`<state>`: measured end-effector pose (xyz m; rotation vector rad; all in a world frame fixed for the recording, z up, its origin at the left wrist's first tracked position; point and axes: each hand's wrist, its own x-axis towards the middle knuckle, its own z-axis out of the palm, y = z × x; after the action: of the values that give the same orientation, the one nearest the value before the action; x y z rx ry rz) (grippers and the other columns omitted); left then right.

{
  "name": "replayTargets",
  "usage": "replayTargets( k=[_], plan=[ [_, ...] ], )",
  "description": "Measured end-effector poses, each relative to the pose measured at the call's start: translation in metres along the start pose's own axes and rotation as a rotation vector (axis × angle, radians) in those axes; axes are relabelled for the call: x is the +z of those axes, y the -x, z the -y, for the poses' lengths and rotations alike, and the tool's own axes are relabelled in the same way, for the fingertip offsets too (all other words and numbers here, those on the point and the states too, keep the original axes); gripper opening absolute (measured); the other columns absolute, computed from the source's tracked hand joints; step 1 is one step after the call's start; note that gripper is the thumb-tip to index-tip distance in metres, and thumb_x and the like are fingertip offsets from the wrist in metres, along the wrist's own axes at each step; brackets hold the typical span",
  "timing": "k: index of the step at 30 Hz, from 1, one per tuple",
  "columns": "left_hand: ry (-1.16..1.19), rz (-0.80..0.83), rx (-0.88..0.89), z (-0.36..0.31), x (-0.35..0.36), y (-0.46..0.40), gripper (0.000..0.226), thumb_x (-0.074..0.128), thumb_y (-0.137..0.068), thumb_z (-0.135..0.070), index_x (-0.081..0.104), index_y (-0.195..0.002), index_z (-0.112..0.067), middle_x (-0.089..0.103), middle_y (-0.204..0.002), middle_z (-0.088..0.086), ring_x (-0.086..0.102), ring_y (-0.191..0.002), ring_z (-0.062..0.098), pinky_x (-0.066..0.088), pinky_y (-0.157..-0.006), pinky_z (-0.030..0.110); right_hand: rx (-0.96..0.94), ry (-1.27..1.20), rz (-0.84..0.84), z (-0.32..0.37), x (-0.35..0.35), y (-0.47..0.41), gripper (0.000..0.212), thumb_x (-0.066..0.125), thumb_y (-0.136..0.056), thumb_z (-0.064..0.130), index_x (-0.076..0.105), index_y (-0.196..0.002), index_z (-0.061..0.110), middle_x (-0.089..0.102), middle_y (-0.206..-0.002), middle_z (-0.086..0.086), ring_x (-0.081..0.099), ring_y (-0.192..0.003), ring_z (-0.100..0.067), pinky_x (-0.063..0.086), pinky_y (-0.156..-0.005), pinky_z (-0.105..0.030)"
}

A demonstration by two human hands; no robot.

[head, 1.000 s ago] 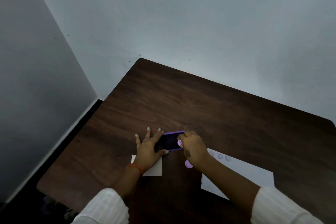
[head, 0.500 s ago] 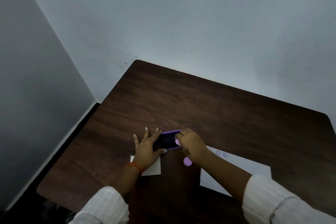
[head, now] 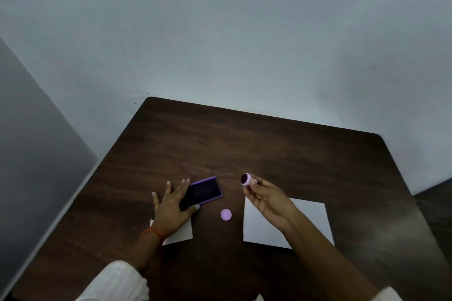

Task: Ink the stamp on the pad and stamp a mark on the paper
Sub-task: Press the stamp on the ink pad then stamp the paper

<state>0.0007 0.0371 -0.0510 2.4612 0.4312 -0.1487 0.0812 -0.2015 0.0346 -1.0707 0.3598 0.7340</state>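
A small pink round stamp (head: 247,179) is held at the fingertips of my right hand (head: 267,199), lifted off the table with its dark inked face turned toward the upper left. The purple ink pad (head: 204,190) lies open on the dark wooden table (head: 244,144); my left hand (head: 171,205) rests flat with spread fingers on its left end. The white paper (head: 308,220) lies to the right, partly under my right hand and forearm. Any marks on it are hidden.
A round pink stamp cap (head: 226,214) lies on the table between pad and paper. A smaller white sheet (head: 182,233) sits under my left wrist. The table's back edge meets a pale wall; a grey wall stands at left.
My right hand has lifted the stamp off the ink pad and swung it right, above the paper's far corner. My left hand stays on the pad. The camera view has shifted.
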Motion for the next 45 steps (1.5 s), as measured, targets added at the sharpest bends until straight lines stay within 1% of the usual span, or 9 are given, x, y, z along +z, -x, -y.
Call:
replayTargets(
  k=[9,20,24,26,28,30,33,38,45],
  plan=[
    [0.042,-0.233,0.066,-0.038,0.009,0.006,0.069,0.063,-0.084,-0.042,0.034,-0.143,-0.02,0.027,-0.156,0.005,0.012,-0.147,0.026,-0.001,-0.119,0.054,0.022,-0.496,0.007,-0.002,-0.049,0.049,0.027,0.074,-0.061,0.003,0.074,-0.087,-0.001,0.075,-0.095,-0.02,0.073,-0.085,-0.026,0.062,-0.06,-0.032],
    [-0.199,0.094,0.446,-0.119,0.07,0.002,0.078,0.046,-0.081,-0.067,0.02,-0.146,-0.032,0.013,-0.159,-0.007,0.001,-0.147,0.015,-0.014,-0.115,0.044,-0.104,-0.415,-0.058,-0.003,-0.096,0.053,0.029,0.077,-0.058,0.012,0.075,-0.086,0.004,0.076,-0.091,-0.015,0.073,-0.086,-0.024,0.061,-0.066,-0.03],
    [-0.287,0.15,0.445,-0.125,0.081,-0.005,0.086,0.044,-0.078,-0.071,0.015,-0.147,-0.03,0.011,-0.16,-0.005,0.001,-0.148,0.016,-0.013,-0.116,0.045,-0.185,-0.214,-0.282,0.003,-0.102,0.043,0.018,0.069,-0.078,0.011,0.072,-0.094,0.006,0.074,-0.097,-0.015,0.071,-0.09,-0.023,0.06,-0.079,-0.033],
    [-0.316,0.177,0.441,-0.125,0.084,-0.009,0.089,0.043,-0.077,-0.072,0.012,-0.148,-0.028,0.009,-0.16,-0.004,-0.001,-0.148,0.016,-0.013,-0.117,0.045,-0.207,0.076,-0.476,0.004,-0.099,0.037,0.011,0.072,-0.078,0.017,0.07,-0.088,0.014,0.071,-0.099,-0.007,0.065,-0.095,-0.019,0.055,-0.086,-0.034],
    [-0.342,0.198,0.434,-0.125,0.086,-0.012,0.091,0.042,-0.077,-0.073,0.01,-0.148,-0.028,0.007,-0.16,-0.004,-0.002,-0.148,0.017,-0.013,-0.116,0.045,-0.267,0.414,-0.602,0.005,-0.092,0.034,0.01,0.075,-0.075,0.027,0.065,-0.077,0.026,0.065,-0.086,0.011,0.059,-0.088,-0.007,0.049,-0.074,-0.023],
    [-0.348,0.214,0.432,-0.125,0.086,-0.014,0.092,0.042,-0.076,-0.074,0.009,-0.148,-0.027,0.006,-0.16,-0.003,-0.002,-0.148,0.017,-0.014,-0.116,0.045,-0.407,0.653,-0.59,0.003,-0.089,0.03,0.012,0.073,-0.077,0.028,0.062,-0.073,0.031,0.062,-0.078,0.02,0.06,-0.08,0.002,0.042,-0.063,-0.01],
    [-0.351,0.211,0.436,-0.124,0.088,-0.015,0.093,0.044,-0.076,-0.073,0.01,-0.148,-0.026,0.006,-0.16,-0.002,-0.002,-0.148,0.018,-0.016,-0.115,0.044,-0.546,0.884,-0.565,-0.001,-0.087,0.02,0.004,0.068,-0.082,0.024,0.066,-0.08,0.021,0.067,-0.076,0.01,0.061,-0.07,0.002,0.042,-0.058,-0.002],
    [-0.374,0.194,0.441,-0.122,0.091,-0.015,0.094,0.042,-0.075,-0.075,0.012,-0.148,-0.025,0.005,-0.161,-0.001,-0.001,-0.148,0.018,-0.016,-0.116,0.045,-0.484,1.191,-0.528,-0.005,-0.084,0.004,0.016,0.058,-0.089,0.022,0.064,-0.093,0.008,0.068,-0.097,-0.008,0.058,-0.086,-0.014,0.04,-0.072,-0.014],
    [-0.364,0.213,0.444,-0.119,0.093,-0.017,0.096,0.041,-0.074,-0.076,0.01,-0.148,-0.023,0.002,-0.161,-0.001,-0.004,-0.148,0.018,-0.018,-0.114,0.044,-0.374,1.418,-0.501,-0.007,-0.08,-0.005,0.02,0.052,-0.092,0.023,0.059,-0.104,0.009,0.064,-0.111,-0.01,0.059,-0.099,-0.02,0.044,-0.085,-0.024]
  ],
)
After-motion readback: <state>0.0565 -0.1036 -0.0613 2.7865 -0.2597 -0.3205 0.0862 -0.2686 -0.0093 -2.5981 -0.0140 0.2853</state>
